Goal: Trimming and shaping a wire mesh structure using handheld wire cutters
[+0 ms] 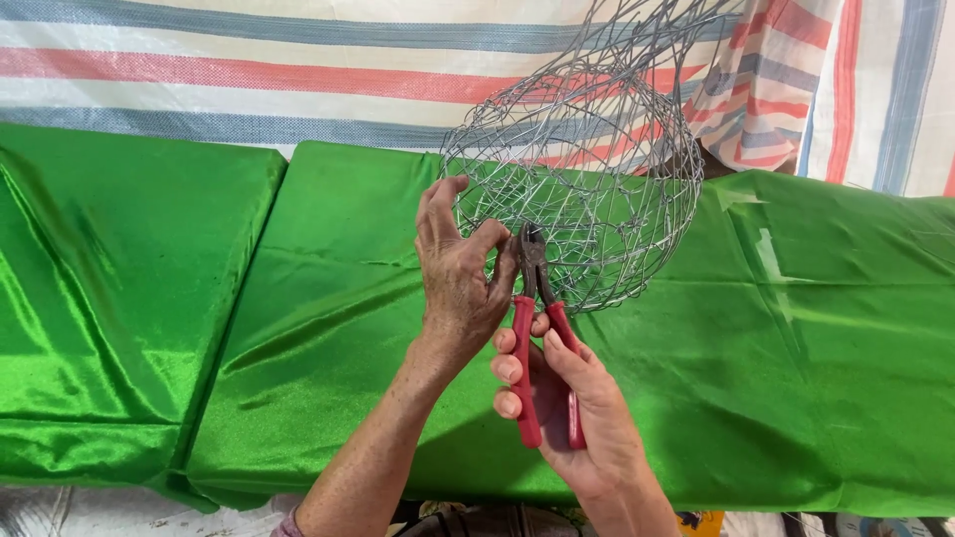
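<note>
Head view, looking down: the left hand (458, 273) pinches the near rim of a rounded wire mesh basket (577, 189), thumb and fingers closed on the wire. The right hand (567, 398) is wrapped around red-handled pliers (537, 328), whose dark jaws sit at the mesh just beside the left thumb. The work in hand looks like twisting or trimming a wire end. Any further move would call for a firm hold on the springy mesh. The basket rests on a counter (796, 398) draped in shiny green cloth. A striped tarp (249, 70) hangs behind. Loose mesh rises above the basket, crowding the jaws.
</note>
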